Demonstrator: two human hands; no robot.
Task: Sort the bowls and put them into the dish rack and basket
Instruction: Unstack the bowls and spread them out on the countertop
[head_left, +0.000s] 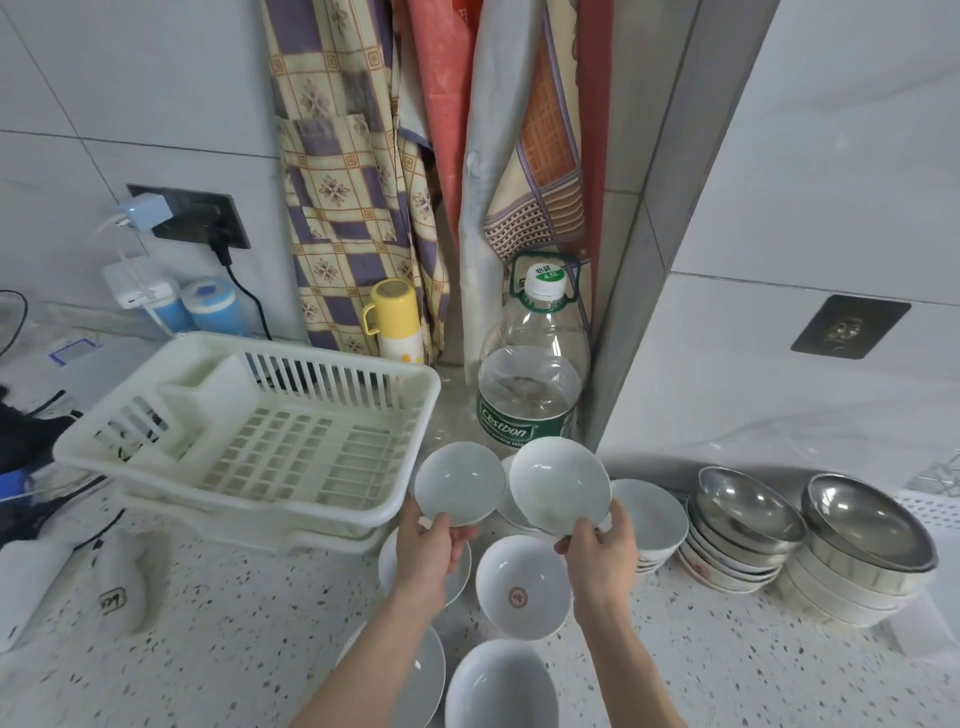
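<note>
We judge the bowls rigid, glazed, slippery and breakable, best taken at the rim. Our left hand (427, 552) pinches one small white bowl (459, 484) by its lower rim; our right hand (602, 552) pinches another bowl (560, 484) likewise, both raised just beside the empty white dish rack (156, 410)

Bright, even indoor light fills the scene, with only soft, faint shadows under the dish rack (249, 447) and the bowls. Mild glare sits on the steel bowls (862, 519) at the right and on the glossy wall tiles (831, 156). The wide-angle lens bends straight lines toward the edges. The near left corner looks slightly smeared; the centre is sharp.
</note>
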